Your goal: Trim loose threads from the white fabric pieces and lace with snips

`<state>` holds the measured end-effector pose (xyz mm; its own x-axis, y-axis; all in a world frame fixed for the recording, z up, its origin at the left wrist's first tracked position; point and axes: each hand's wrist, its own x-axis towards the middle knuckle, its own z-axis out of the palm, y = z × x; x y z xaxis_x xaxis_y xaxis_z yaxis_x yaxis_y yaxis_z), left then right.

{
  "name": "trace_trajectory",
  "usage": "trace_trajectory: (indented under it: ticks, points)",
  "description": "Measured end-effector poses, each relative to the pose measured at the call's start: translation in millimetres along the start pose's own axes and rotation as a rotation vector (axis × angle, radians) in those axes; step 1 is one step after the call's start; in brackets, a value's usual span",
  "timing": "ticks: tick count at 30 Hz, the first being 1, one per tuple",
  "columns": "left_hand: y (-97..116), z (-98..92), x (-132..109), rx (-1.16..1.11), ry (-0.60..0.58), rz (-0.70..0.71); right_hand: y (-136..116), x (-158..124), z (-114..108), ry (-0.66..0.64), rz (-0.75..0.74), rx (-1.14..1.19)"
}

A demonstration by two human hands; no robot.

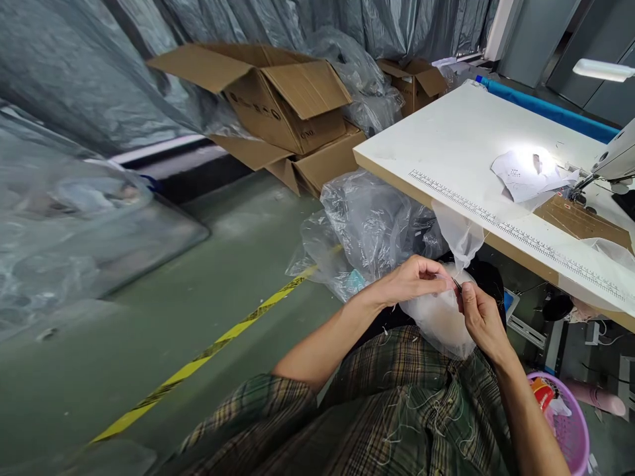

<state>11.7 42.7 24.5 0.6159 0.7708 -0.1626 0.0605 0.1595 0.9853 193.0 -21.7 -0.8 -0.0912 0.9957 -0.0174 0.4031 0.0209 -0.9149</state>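
A piece of sheer white fabric (439,317) lies bunched in my lap and trails up to the edge of the sewing table (446,142). My left hand (414,281) is closed, pinching the fabric at its top. My right hand (479,317) is closed on a small dark metal tool (456,284), likely thread snips, its tip touching the fabric between both hands. Loose threads cling to my plaid shirt.
A sewing machine (612,162) with white cloth pieces (528,173) under a lamp sits at the right. Clear plastic bags (370,225) and cardboard boxes (278,99) lie on the floor to the left. A pink basket (570,430) stands at lower right. Yellow tape (208,350) crosses the floor.
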Motion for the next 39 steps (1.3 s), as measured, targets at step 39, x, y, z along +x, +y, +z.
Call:
trace_trajectory:
  ticks: [39]
  points:
    - [-6.0,3.9,1.2,0.021,-0.002,0.01,-5.3,-7.1,11.2,0.111,0.037,0.213]
